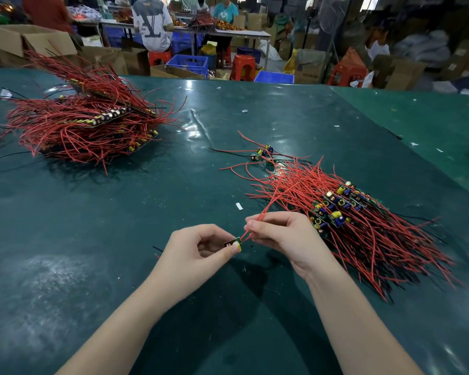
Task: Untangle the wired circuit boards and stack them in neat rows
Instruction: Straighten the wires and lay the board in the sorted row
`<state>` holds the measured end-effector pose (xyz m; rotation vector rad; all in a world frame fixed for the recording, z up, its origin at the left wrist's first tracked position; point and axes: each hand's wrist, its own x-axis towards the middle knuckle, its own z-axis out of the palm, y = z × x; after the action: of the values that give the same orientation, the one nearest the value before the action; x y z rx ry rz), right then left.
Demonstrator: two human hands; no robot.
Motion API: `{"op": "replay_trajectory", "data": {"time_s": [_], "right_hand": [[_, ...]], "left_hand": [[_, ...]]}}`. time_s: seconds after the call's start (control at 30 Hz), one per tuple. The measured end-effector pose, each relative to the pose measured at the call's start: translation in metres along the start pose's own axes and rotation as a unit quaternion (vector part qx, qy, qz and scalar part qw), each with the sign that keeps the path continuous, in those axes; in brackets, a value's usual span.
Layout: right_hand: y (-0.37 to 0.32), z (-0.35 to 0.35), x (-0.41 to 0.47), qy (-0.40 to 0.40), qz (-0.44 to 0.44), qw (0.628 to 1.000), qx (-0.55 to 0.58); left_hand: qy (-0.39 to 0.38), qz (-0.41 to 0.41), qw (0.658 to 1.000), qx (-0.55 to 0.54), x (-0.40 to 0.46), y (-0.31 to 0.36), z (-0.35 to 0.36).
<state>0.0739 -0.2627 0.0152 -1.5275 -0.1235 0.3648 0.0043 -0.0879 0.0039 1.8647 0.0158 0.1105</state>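
Workshop bench covered with a dark green sheet (pixel 173 201); both hands work at its near centre.

The left hand (pixel 198 247) pinches a small circuit board (pixel 233 243) between thumb and curled fingers, just above the sheet. The right hand (pixel 279 234) pinches the red wires (pixel 257 220) leaving that board, fingers closed around them; the wires run up and right toward the right-hand pile (pixel 349 212) of boards and red leads, which lies just beside the right hand. A few loose boards (pixel 263 154) sit at that pile's far end. A larger stacked heap (pixel 90 125) of wired boards rests far left, well apart. Beyond the bench: a seated person (pixel 152 23), red stools (pixel 243 66), blue crates (pixel 190 63), cardboard boxes (pixel 25 40).
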Motion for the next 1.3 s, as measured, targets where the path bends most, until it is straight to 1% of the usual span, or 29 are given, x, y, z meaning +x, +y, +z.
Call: {"op": "replay_trajectory", "data": {"time_s": [0.17, 0.3, 0.4, 0.5, 0.67, 0.73, 0.8, 0.87, 1.03, 1.23, 1.3], "right_hand": [[0.001, -0.003, 0.001, -0.009, 0.011, 1.000, -0.006], [-0.001, -0.009, 0.004, 0.021, -0.004, 0.999, 0.037], [-0.001, -0.012, 0.003, 0.013, -0.015, 1.000, 0.014], [0.001, -0.011, 0.004, 0.021, -0.023, 0.999, -0.009], [-0.001, -0.014, 0.007, 0.064, -0.024, 0.996, 0.052], [-0.001, -0.015, 0.007, 0.069, -0.042, 0.997, 0.020], [0.002, -0.014, 0.007, 0.078, -0.060, 0.994, -0.038], [0.003, -0.014, 0.007, 0.088, -0.066, 0.992, -0.064], [0.000, -0.018, 0.009, 0.101, -0.050, 0.993, 0.019], [0.002, -0.021, 0.011, 0.086, -0.066, 0.994, -0.019], [0.001, -0.022, 0.010, 0.083, -0.059, 0.995, -0.003]], "left_hand": [[-0.011, -0.010, 1.000, 0.011, 0.000, 0.000, 0.002], [-0.012, -0.018, 1.000, 0.010, 0.001, -0.001, 0.000], [-0.015, -0.016, 1.000, 0.021, 0.001, -0.001, -0.002], [-0.020, -0.014, 0.999, 0.030, 0.001, -0.001, -0.002], [-0.006, -0.017, 0.999, 0.033, 0.002, -0.002, -0.004], [-0.010, -0.018, 0.999, 0.039, 0.001, -0.001, -0.005], [-0.011, -0.021, 0.999, 0.049, 0.002, -0.001, -0.005], [-0.006, -0.026, 0.998, 0.053, 0.002, -0.002, -0.006], [-0.014, -0.029, 0.998, 0.057, 0.002, -0.002, -0.005], [-0.009, -0.028, 0.998, 0.062, 0.003, -0.004, -0.009], [-0.013, -0.030, 0.998, 0.055, 0.004, -0.003, -0.010]]}}
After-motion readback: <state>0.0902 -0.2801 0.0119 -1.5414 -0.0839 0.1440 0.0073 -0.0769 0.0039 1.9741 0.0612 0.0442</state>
